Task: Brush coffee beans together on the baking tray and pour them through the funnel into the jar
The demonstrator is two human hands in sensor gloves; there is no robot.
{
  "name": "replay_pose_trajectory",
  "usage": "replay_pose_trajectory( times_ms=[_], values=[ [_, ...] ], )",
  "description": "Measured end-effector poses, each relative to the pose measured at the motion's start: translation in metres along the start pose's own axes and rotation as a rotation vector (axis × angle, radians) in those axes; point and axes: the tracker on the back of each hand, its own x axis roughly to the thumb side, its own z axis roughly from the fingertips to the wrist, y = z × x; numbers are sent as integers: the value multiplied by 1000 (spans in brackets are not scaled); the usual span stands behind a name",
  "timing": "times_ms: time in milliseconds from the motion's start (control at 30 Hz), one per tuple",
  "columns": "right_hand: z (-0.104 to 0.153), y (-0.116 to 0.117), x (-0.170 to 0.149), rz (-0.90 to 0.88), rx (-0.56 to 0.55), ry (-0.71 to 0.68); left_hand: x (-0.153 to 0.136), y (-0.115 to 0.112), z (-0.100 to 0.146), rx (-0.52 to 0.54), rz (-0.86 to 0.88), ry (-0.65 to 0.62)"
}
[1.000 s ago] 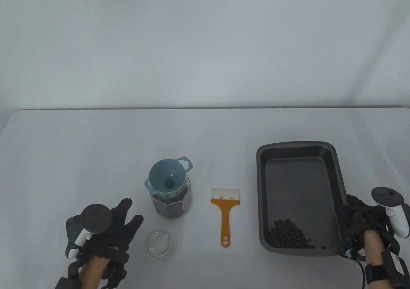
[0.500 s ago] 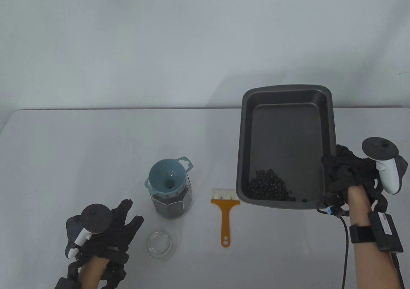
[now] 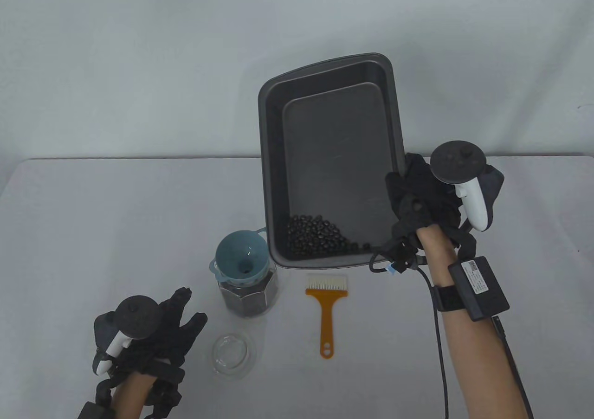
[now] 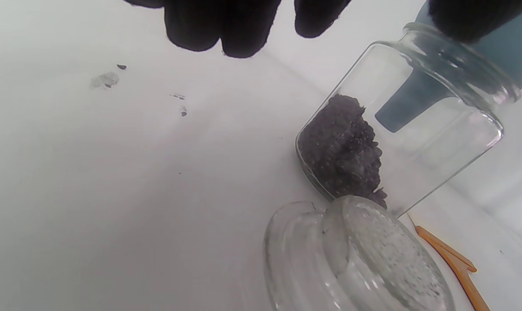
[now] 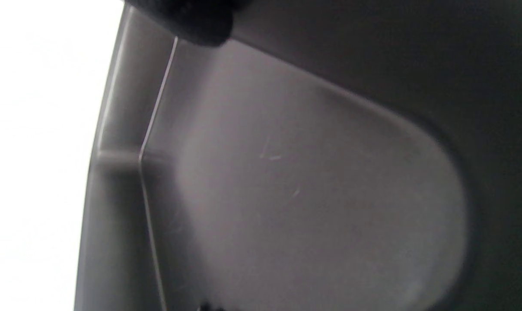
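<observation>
Coffee beans [image 3: 319, 237] lie heaped in the near left corner of the baking tray [image 3: 334, 159], gathered there because the tray is held off the table and tipped so its near end sits lowest; a few stray beans trail along the near wall toward the right. The right hand [image 3: 420, 201] grips the tray by its right rim near the low end, fingers curled over the edge; in the right wrist view only a dark fingertip [image 5: 192, 19] on the rim and the grey tray floor show, so how the thumb lies underneath is hard to tell. That low corner hangs just beside and above the blue funnel [image 3: 242, 257], which I judge is the line-up for a pour from the corner, where the narrowing walls would channel the beans into one stream.

The funnel is seated in the mouth of the glass jar [image 3: 250, 293], its spout reaching down inside; the jar is already partly filled with dark beans, piled against one side in the left wrist view. The jar's glass lid [image 3: 233, 355] lies on the table just in front of it, off so the mouth stays free; the orange brush [image 3: 326, 310] lies flat to the jar's right, untouched. The left hand [image 3: 155, 331] rests on the table beside the jar, fingers spread and relaxed, holding nothing; probably placed to steady the jar if needed.
</observation>
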Motion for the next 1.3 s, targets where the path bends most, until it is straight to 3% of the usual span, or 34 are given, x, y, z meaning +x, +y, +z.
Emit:
replay_pose_trajectory(
  times_ms=[400, 767, 1300],
  values=[
    [3, 39, 50, 62, -92, -140, -2, 2, 0, 0, 14, -12],
    [12, 57, 60, 89, -209, -281, -3, 3, 1, -2, 21, -18],
    [25, 73, 76, 187, -291, -462, -3, 3, 1, -5, 22, -14]
  ],
)
